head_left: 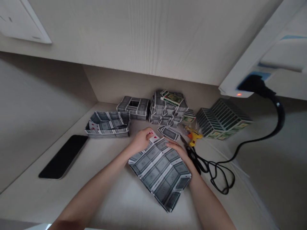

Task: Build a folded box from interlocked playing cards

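Note:
A tray-like box built from playing cards [159, 166], grey patterned backs showing, is held tilted above the desk. My left hand [143, 139] pinches a playing card [154, 137] with red hearts at the box's far edge. Along the far right side of the box, my right hand [176, 148] grips the wall, fingers over the rim and the palm partly hidden. Just beyond the hands lie several loose playing cards [169, 132], backs up. A yellow glue gun [193, 135] rests right of them, beside black-handled scissors [193, 159].
Other card-built boxes stand behind: an open one [109, 132] at left, one with a window [134, 107], and a stack [168, 107] topped by a card pack [172, 98]. Card packs [222, 119] pile at right. A phone [63, 156] lies left; a black cable [242, 143] loops right.

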The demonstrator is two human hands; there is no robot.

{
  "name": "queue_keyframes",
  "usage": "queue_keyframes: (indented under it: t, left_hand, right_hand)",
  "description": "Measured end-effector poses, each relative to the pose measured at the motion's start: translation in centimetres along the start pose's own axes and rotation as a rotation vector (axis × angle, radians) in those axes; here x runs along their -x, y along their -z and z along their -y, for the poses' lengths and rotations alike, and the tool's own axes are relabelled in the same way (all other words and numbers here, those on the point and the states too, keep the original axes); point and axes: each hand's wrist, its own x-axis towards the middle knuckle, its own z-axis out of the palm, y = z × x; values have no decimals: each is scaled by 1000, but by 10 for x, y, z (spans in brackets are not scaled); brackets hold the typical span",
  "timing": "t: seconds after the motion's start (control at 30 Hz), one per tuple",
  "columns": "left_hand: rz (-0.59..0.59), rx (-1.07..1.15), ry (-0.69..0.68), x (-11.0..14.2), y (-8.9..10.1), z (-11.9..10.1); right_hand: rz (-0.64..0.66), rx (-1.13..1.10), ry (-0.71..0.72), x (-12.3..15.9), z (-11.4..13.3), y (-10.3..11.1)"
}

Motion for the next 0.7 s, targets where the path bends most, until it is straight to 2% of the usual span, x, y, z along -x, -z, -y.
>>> queue_keyframes:
  t: [0.23, 0.5, 0.7]
  left_hand:
    - [12, -61, -26, 1, 1, -4]
    - [43, -119, -115, 7, 0, -7]
    - [131, -200, -148, 11, -2, -15]
  right_hand:
    - [-17, 3, 4, 0, 1, 0]
    - [-36, 30, -12, 1, 1, -4]
    - [15, 47, -20, 0, -1, -3]
